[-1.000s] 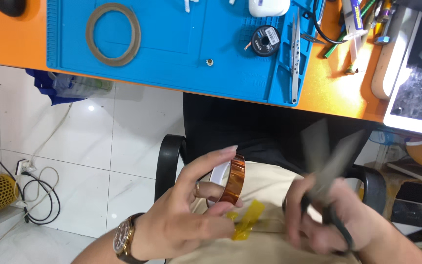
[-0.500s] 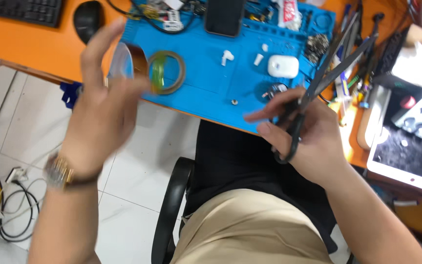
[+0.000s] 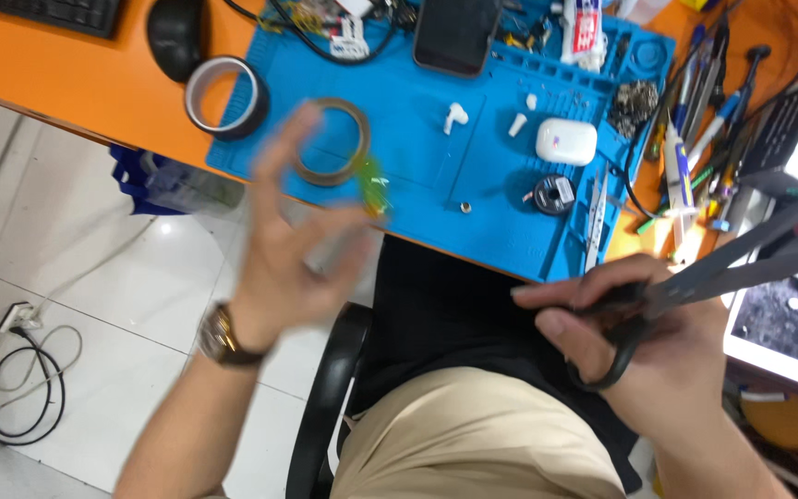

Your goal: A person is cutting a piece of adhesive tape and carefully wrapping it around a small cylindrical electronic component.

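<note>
Our right hand (image 3: 644, 337) grips the scissors (image 3: 695, 277), blades parted and aimed at the cluttered tabletop (image 3: 76, 79). Our blurred left hand (image 3: 293, 254), fingers spread and empty, hovers by the amber tape roll (image 3: 330, 143) lying on the blue mat (image 3: 436, 166); a hasty swing could snag tools.

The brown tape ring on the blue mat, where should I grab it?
Pinch the brown tape ring across its band, one finger in the open hole, coming from above on its near side. It seems to lie flat on the blue mat, so the hole faces up.
</note>
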